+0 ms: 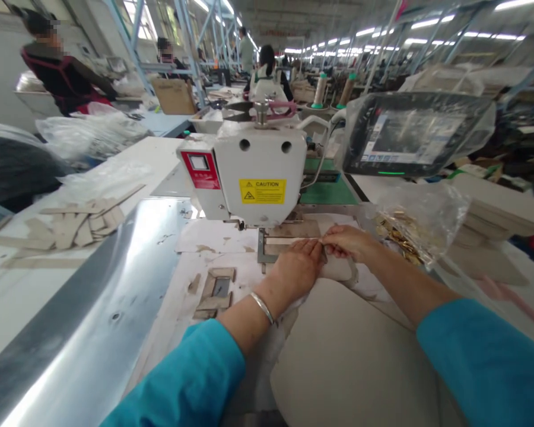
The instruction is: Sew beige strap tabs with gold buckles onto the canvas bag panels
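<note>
Beneath the sewing machine head [260, 166], my left hand [299, 264] lies with its fingers stretched flat, pressing on beige material beside the metal clamp frame [261, 252]. A light strip [278, 241] runs inside that frame toward the fingertips. Just right of it, my right hand [349, 242] pinches the edge of a beige piece of material [338, 268]; its fingertips nearly touch those of the left hand. A larger beige panel [351, 356] spreads below my hands toward my body. What lies under the left palm is hidden.
Beige strips [78, 225] are heaped on the left table. A small taped rectangle [216, 290] sits left of my hand. On the right are a plastic bag of gold-coloured metal pieces [400, 234], stacked beige panels [493, 237] and a control screen [413, 136]. Several people work behind.
</note>
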Action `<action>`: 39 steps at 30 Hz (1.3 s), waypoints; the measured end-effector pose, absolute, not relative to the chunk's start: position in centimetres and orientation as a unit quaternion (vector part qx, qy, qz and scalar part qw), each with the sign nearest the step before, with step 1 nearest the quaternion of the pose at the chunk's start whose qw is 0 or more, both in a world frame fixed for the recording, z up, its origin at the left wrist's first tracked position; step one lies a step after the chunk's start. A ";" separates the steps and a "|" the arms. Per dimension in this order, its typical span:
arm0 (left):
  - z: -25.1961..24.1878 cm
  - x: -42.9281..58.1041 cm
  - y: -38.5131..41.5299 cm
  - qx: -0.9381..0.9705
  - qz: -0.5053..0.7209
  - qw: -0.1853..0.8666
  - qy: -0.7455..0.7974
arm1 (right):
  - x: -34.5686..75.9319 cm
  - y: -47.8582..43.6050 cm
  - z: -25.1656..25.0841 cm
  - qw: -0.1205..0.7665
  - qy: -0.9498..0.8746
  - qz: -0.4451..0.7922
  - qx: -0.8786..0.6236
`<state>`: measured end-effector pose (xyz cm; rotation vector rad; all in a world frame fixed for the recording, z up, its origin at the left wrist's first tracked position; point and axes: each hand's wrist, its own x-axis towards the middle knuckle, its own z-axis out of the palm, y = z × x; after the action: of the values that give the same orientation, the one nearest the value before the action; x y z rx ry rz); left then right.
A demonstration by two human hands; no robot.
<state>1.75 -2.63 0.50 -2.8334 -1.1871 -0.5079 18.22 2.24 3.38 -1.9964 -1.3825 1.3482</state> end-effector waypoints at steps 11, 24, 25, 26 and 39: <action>0.2 -4.6 -4.0 -0.853 -0.166 0.060 -0.491 | 17.9 1.6 3.4 0.214 -0.435 0.518 -0.704; -0.1 -4.4 -4.0 -0.853 -0.158 0.053 -0.495 | 18.5 2.3 3.7 0.180 -0.431 0.540 -0.701; -0.1 -4.4 -4.0 -0.853 -0.158 0.051 -0.495 | 18.4 2.3 3.8 0.180 -0.438 0.531 -0.703; -0.1 -4.4 -4.1 -0.853 -0.159 0.049 -0.495 | 18.3 2.2 3.8 0.179 -0.446 0.521 -0.705; 0.0 -4.5 -4.1 -0.866 -0.153 0.068 -0.471 | 18.5 2.0 3.4 0.172 -0.490 0.440 -0.733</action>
<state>-4.54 -4.14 -0.03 -2.6086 -1.4176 -0.4614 18.52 1.96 3.44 -2.0798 -1.3895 1.2480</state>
